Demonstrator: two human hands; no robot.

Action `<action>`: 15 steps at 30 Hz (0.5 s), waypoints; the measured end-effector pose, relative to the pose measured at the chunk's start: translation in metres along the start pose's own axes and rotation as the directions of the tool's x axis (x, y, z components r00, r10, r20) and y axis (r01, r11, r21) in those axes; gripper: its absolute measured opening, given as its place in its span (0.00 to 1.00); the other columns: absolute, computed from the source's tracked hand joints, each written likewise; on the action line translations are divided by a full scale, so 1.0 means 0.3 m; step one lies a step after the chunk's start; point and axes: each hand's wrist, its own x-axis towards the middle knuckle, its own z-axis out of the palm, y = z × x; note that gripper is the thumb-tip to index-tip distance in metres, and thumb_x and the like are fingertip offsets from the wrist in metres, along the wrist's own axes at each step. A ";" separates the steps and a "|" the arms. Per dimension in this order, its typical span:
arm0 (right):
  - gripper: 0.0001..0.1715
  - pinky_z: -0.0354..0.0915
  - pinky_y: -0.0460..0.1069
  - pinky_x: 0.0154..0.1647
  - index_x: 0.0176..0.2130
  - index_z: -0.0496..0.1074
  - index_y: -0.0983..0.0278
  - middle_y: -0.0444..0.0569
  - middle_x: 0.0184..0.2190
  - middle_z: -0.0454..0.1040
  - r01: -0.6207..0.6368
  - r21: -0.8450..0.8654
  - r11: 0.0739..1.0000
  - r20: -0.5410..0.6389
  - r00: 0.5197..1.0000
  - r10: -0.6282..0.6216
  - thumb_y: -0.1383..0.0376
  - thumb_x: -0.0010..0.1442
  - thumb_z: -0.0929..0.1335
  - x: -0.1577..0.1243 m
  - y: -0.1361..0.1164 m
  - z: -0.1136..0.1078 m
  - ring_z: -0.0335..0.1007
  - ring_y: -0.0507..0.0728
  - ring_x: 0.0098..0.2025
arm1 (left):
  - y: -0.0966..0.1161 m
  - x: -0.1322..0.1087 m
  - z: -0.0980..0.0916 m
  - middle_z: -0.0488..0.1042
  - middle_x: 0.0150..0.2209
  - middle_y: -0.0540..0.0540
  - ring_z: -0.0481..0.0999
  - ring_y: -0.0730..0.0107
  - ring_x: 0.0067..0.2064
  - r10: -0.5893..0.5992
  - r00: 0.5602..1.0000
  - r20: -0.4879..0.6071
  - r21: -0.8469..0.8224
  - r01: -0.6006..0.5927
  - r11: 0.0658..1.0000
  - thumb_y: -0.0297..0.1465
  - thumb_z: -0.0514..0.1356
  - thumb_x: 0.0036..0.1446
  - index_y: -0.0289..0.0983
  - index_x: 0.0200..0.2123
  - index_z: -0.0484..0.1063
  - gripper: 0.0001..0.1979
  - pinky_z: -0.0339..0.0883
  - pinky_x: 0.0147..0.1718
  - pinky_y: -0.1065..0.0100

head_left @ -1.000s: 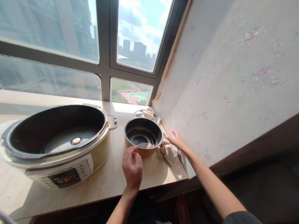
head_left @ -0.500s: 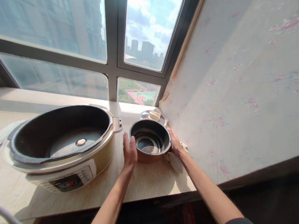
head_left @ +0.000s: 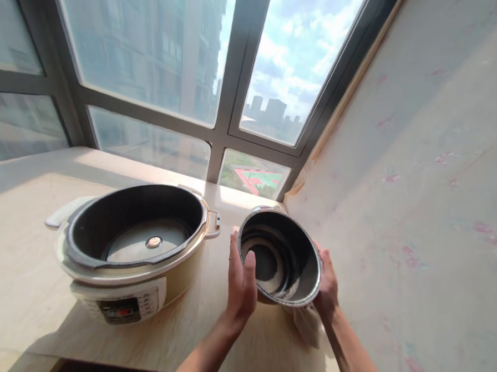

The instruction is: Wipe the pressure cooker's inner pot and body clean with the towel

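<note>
Between my two hands is the dark inner pot [head_left: 273, 262] of a cooker, raised off the sill and tilted with its mouth toward me. My left hand [head_left: 242, 280] presses on its left side, thumb at the rim. Against the right side lies my right hand [head_left: 326, 279], its fingers partly hidden behind the pot. To the left stands the electric pressure cooker [head_left: 133, 292], lidless, its dark cavity open with a small round metal disc [head_left: 153, 242] at the bottom.
A pale crumpled cloth [head_left: 309, 326] lies below the pot on the marble-look windowsill [head_left: 21, 220]. Behind the pot, a shiny lid [head_left: 266, 208] shows only its edge. A floral-papered wall [head_left: 420, 216] rises close on the right; grey window frames [head_left: 216, 137] stand at the back.
My hands have closed on the inner pot and lifted it toward me, tilting it. The view has shifted, so the cooker appears farther right and the lid is mostly covered.
</note>
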 end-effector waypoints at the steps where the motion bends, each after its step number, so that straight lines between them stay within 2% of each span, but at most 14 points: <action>1: 0.30 0.62 0.63 0.67 0.58 0.74 0.55 0.45 0.55 0.78 0.015 0.022 1.000 -0.021 1.000 -0.014 0.44 0.65 0.66 -0.006 -0.047 0.012 0.70 0.63 0.62 | 0.045 -0.002 0.005 0.45 0.75 0.37 0.43 0.60 0.75 0.046 0.999 0.005 -0.005 -0.046 0.999 0.47 0.47 0.71 0.32 0.74 0.45 0.37 0.39 0.72 0.57; 5: 0.26 0.62 0.65 0.67 0.53 0.77 0.56 0.45 0.54 0.78 0.155 0.075 0.985 -0.097 0.984 -0.147 0.47 0.60 0.70 -0.017 -0.258 0.105 0.67 0.67 0.64 | 0.251 0.012 -0.014 0.43 0.75 0.39 0.41 0.60 0.76 0.250 0.967 0.043 -0.042 -0.248 0.968 0.42 0.48 0.72 0.36 0.74 0.42 0.34 0.40 0.73 0.55; 7: 0.28 0.62 0.67 0.65 0.52 0.78 0.58 0.48 0.53 0.78 0.256 0.090 0.962 -0.042 0.966 -0.253 0.45 0.59 0.71 -0.016 -0.358 0.183 0.67 0.69 0.63 | 0.360 0.034 -0.052 0.42 0.76 0.40 0.42 0.59 0.76 0.361 0.931 0.060 -0.069 -0.357 0.932 0.40 0.48 0.72 0.37 0.75 0.42 0.34 0.41 0.73 0.54; 9: 0.30 0.64 0.67 0.64 0.52 0.78 0.59 0.51 0.53 0.77 0.343 0.101 0.934 0.093 0.931 -0.353 0.44 0.58 0.71 -0.011 -0.437 0.276 0.67 0.71 0.62 | 0.460 0.064 -0.106 0.45 0.75 0.40 0.45 0.56 0.75 0.415 0.907 0.070 -0.075 -0.410 0.909 0.40 0.49 0.71 0.38 0.75 0.44 0.33 0.43 0.72 0.52; 12: 0.28 0.66 0.66 0.62 0.51 0.78 0.59 0.50 0.52 0.77 0.411 0.163 0.897 0.199 0.877 -0.437 0.47 0.57 0.73 0.004 -0.494 0.433 0.70 0.69 0.59 | 0.580 0.119 -0.212 0.52 0.73 0.39 0.49 0.52 0.74 0.471 0.881 0.036 -0.041 -0.470 0.882 0.39 0.51 0.70 0.38 0.74 0.49 0.32 0.47 0.70 0.49; 15: 0.22 0.68 0.62 0.60 0.48 0.79 0.59 0.46 0.47 0.79 0.356 0.250 0.901 0.224 0.884 -0.411 0.52 0.57 0.72 0.028 -0.480 0.590 0.74 0.65 0.54 | 0.663 0.169 -0.339 0.62 0.68 0.38 0.55 0.50 0.72 0.521 0.853 -0.016 0.033 -0.521 0.853 0.39 0.51 0.69 0.37 0.71 0.57 0.30 0.52 0.68 0.49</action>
